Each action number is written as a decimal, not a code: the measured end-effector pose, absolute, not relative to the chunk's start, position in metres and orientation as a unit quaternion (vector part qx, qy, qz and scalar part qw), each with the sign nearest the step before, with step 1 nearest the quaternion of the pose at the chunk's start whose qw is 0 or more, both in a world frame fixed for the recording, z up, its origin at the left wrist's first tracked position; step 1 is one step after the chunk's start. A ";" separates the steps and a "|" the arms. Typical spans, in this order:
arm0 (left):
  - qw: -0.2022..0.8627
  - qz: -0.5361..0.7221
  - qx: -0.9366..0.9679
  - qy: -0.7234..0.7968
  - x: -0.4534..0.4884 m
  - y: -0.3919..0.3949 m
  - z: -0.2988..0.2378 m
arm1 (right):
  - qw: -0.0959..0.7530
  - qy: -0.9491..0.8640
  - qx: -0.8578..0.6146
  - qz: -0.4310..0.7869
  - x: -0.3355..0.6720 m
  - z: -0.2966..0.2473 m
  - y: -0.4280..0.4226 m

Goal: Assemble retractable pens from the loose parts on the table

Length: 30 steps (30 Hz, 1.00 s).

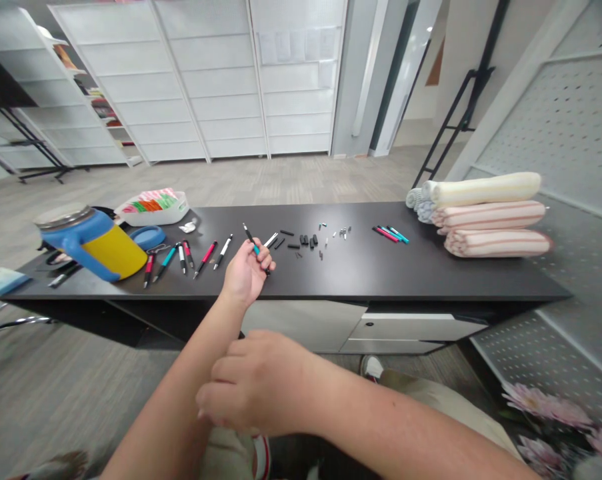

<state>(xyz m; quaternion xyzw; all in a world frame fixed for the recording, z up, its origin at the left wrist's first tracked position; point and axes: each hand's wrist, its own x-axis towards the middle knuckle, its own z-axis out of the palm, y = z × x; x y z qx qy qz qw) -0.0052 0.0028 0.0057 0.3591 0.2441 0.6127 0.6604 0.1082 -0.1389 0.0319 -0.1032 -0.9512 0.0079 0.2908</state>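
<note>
My left hand (249, 270) is closed around a teal and black pen (252, 239), its tip pointing up and away over the table's front half. Across my left forearm lies my right hand (261, 380), back upward and fingers curled; its palm side is hidden, so whatever it holds, if anything, cannot be seen. Left of the held pen lie several pens, among them a red one (205, 260) and a silver-and-black one (223, 252). To its right are loose black grips (308, 241), small metal tips (344, 233) and coloured barrels (391, 234).
On the dark table (361, 273), a blue-and-yellow mug (105, 247) lies tilted at left beside a blue lid (148, 237). Behind them is a white tray (155, 217) of colourful packets. Rolled towels (495, 217) are stacked at the right end. Pink flowers (545, 407) stand lower right.
</note>
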 end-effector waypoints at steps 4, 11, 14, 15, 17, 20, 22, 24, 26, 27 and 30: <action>0.677 0.618 0.311 0.251 -0.009 0.006 0.009 | 0.239 -0.950 -0.201 0.001 0.138 0.025 -0.107; 0.555 0.618 0.443 0.337 0.003 -0.001 0.007 | 0.199 -0.920 -0.337 -0.017 0.185 0.030 -0.066; 0.547 0.572 0.490 0.365 0.006 -0.002 0.006 | 0.202 -0.903 -0.379 -0.012 0.198 0.030 -0.056; 0.541 0.566 0.499 0.370 0.006 -0.001 0.006 | 0.203 -0.898 -0.389 -0.009 0.201 0.029 -0.054; 0.526 0.562 0.515 0.376 0.007 0.001 0.004 | 0.199 -0.892 -0.406 -0.002 0.205 0.025 -0.049; 0.522 0.559 0.524 0.376 0.009 0.005 0.000 | 0.198 -0.888 -0.415 0.015 0.208 0.015 -0.042; 0.531 0.561 0.511 0.378 0.011 0.007 -0.003 | 0.211 -0.884 -0.417 0.032 0.208 0.009 -0.038; 0.547 0.565 0.488 0.378 0.013 0.009 -0.002 | 0.234 -0.874 -0.423 0.058 0.207 0.004 -0.033; 0.579 0.569 0.455 0.367 0.012 0.009 0.001 | 0.262 -0.857 -0.434 0.093 0.207 0.000 -0.029; 0.603 0.569 0.433 0.354 0.011 0.009 0.004 | 0.276 -0.846 -0.442 0.112 0.207 -0.001 -0.027; 0.689 0.562 0.347 0.297 0.004 0.005 0.013 | 0.306 -0.821 -0.457 0.157 0.206 -0.002 -0.023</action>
